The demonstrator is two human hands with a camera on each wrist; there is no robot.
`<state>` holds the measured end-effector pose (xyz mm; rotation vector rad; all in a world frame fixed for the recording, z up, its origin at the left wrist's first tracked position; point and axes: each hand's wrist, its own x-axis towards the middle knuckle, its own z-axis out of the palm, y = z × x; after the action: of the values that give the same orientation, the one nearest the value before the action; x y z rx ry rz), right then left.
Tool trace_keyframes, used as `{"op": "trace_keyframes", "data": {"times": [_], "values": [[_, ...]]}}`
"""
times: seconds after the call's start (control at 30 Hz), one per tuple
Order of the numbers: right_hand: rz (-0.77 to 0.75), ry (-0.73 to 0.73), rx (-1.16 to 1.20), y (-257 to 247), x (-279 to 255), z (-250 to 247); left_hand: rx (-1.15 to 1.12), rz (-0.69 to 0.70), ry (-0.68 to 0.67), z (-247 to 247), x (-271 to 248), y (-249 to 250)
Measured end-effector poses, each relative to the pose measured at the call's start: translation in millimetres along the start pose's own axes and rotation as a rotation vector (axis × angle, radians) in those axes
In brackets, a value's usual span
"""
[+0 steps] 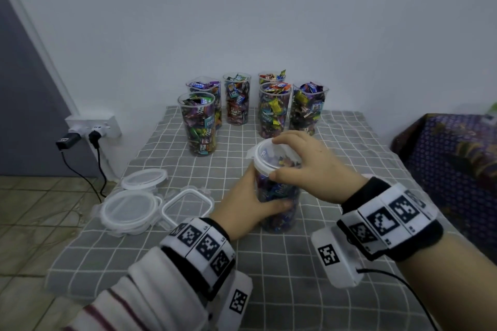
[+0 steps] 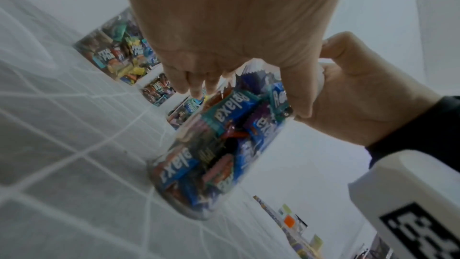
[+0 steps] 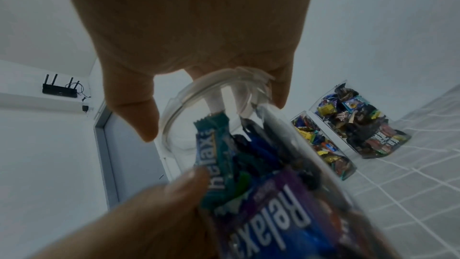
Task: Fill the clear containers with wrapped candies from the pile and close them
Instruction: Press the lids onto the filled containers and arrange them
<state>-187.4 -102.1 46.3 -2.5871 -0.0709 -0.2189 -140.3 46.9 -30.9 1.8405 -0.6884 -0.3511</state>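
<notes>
Left hand: I wrap the container so it stays steady.
Right hand: I grip the lid, seating it.
Spare lids: nine o'clock, within reach.

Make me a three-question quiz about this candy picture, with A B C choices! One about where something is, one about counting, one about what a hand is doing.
1. Where do the spare lids lie?
A. left of the held jar
B. behind the back jars
C. on the floor

2. How many open candy jars stand at the back?
A. three
B. six
C. nine

3. What is the right hand doing?
A. resting flat on the cloth
B. holding a lid on the jar
C. picking up one candy

Answers: A, they sit on the checked cloth left of the jar; B, six jars show; C is wrong, so B, its fingers curl round the lid while the left hand grips the jar.
</notes>
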Motion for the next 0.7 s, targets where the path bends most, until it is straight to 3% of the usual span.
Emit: {"op": "trace_keyframes", "data": {"times": [0.13,0.4,0.7], "values": [[0.007,0.032,0.075,3.1,-3.4,3.2,-0.101,-0.02,0.117,15.6,9.5,-4.5],[0.096,0.25,-0.001,-7.9,-0.1,19.9,-0.016,-0.014,0.27,40.5,4.2,0.9],[0.154,0.271,-0.095,-16.4,8.2,23.1,-0.009,0.036,0.307,46.9,1.4,-1.1]]}}
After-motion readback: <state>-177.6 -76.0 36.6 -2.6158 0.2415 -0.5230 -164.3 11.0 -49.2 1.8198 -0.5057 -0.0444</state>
